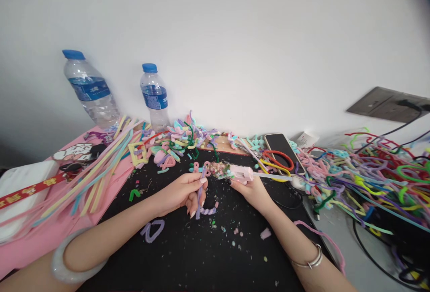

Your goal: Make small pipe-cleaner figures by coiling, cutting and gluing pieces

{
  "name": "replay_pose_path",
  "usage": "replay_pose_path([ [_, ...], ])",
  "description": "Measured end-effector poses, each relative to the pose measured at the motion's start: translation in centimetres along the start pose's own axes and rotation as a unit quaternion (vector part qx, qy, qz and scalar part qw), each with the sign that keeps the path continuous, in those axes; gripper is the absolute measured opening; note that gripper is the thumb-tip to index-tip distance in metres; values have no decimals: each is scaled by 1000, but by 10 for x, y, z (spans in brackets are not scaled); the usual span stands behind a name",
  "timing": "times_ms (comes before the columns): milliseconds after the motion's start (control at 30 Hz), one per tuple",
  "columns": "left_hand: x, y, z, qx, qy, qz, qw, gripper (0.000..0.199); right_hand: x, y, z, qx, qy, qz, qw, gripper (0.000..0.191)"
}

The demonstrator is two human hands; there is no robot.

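Near the middle, my left hand [183, 193] pinches a purple pipe cleaner piece [199, 200] that stands roughly upright between thumb and fingers. A curled purple and pink twist [208, 210] hangs just right of its fingers. My right hand [250, 191] is wrapped round a pale pink glue gun [242, 172], with a clear glue stick [273, 176] out of its right end. The gun's front, crusted with colourful fuzz, points left toward my left hand. Small pink loops [202, 168] show above my left fingertips. A purple heart-like loop [155, 230] lies on the black mat [188, 260].
Two water bottles [155, 97] stand against the wall. Pipe cleaner strips [101, 171] cross a pink sheet at left. A heap of pipe cleaners [339, 166] and black cables lie at right. A phone [280, 146] with a red ring [280, 160] lies behind my right hand.
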State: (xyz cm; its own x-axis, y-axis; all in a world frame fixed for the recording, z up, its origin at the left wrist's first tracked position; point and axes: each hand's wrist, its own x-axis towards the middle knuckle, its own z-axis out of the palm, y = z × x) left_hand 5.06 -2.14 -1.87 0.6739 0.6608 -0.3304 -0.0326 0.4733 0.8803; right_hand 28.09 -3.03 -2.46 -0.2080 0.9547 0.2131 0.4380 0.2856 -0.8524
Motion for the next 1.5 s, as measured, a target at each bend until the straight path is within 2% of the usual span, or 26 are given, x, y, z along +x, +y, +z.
replay_pose_path([
  [667, -1, 0, -1, -7, 0, 3, 1000, 29, 0, 1, 0, 10, -7, 7, 1000, 20],
  [1500, 0, -1, -1, -12, 8, 4, 1000, 27, 0, 2, -1, -26, -21, -14, 999, 18],
])
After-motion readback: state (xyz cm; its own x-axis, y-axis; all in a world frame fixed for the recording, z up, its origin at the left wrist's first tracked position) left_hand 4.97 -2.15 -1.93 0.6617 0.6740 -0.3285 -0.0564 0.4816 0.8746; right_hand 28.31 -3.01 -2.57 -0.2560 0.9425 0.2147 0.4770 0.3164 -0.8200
